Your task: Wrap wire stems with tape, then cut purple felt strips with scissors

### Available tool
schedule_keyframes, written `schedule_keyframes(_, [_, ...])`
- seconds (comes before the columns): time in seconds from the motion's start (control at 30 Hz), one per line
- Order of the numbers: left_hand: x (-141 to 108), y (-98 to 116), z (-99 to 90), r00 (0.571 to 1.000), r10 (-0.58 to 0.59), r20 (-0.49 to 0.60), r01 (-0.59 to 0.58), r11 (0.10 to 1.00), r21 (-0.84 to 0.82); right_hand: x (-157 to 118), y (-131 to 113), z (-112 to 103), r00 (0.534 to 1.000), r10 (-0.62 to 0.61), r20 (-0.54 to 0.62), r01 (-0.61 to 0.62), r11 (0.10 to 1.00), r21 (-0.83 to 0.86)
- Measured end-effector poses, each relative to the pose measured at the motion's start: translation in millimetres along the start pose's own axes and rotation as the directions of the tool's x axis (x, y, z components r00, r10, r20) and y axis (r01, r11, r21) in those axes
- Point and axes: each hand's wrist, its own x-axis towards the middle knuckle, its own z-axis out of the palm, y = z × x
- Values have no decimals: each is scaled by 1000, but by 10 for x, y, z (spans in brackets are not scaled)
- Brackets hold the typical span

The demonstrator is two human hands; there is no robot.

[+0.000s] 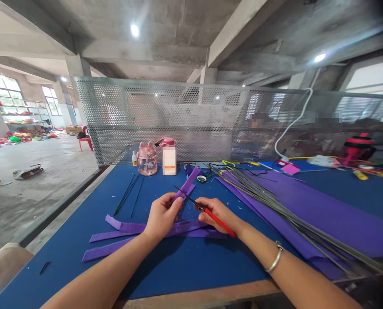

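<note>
Between thumb and fingers, my left hand (163,211) pinches a purple strip (190,180) that points up and away from me. My right hand (217,213) is closed around red-handled scissors (217,221). Their dark blades reach left across the strip, just above my left thumb; whether they are cutting into it I cannot tell. Beneath both hands, several more purple strips (114,234) lie on the blue tabletop (165,274), partly hidden by my left forearm.
Large purple sheets (294,193) lie at the right under a bundle of thin stems (275,206). Dark green stems (126,195) rest at the left. A pink-lidded bottle (147,161), a second bottle (169,159) and a tape roll (201,178) stand before the perforated metal screen (165,116).
</note>
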Motion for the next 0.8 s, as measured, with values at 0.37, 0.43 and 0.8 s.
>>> schedule_keyframes(0.37, [79, 28, -85, 995, 75, -68, -70, 996, 63, 138, 12, -5, 1000, 11, 5, -11, 1000, 14])
schedule_keyframes(0.43, [75, 18, -77, 998, 46, -53, -42, 997, 66, 96, 22, 26, 1000, 28, 9, -28, 999, 32])
schedule_keyframes(0.8, [49, 15, -55, 997, 33, -64, -31, 999, 31, 40, -128, 175, 996, 67, -60, -59, 989, 134])
